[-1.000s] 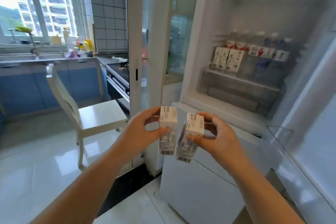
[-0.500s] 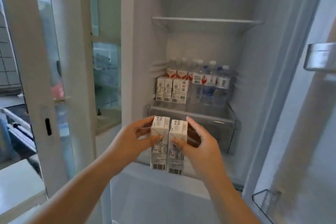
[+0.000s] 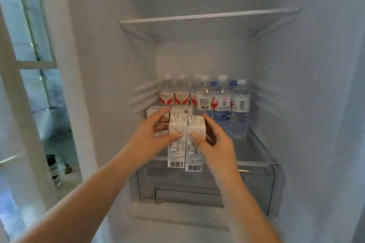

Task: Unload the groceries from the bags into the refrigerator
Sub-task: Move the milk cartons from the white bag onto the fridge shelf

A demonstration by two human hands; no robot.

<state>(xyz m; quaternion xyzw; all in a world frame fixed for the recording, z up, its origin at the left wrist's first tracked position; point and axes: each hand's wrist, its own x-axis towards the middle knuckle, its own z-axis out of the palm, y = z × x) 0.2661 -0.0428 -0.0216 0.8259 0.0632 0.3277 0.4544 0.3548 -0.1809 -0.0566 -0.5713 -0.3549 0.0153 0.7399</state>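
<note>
1. Head view: the left hand point(image 3: 150, 140) grips one milk carton point(image 3: 176, 144) and the right hand point(image 3: 215, 142) grips a second carton point(image 3: 194, 146), the two held upright and touching, inside the open refrigerator point(image 3: 296, 104).
2. Just beyond the fingers stand stored cartons point(image 3: 181, 109); water bottles point(image 3: 221, 100) line up behind and right of the right hand.
3. Below the hands sits a clear drawer point(image 3: 256, 179); above them, a glass shelf point(image 3: 207, 16); far left, a glazed door point(image 3: 29, 65).

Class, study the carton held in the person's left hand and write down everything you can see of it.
The left carton is a small white rectangular drink box, seemingly coated card, with a folded corner flap, fine printed text and a barcode at its base. It is upright, held above the front of the refrigerator shelf, not yet set down. The left hand pinches its upper part; its right side touches the right carton.
</note>
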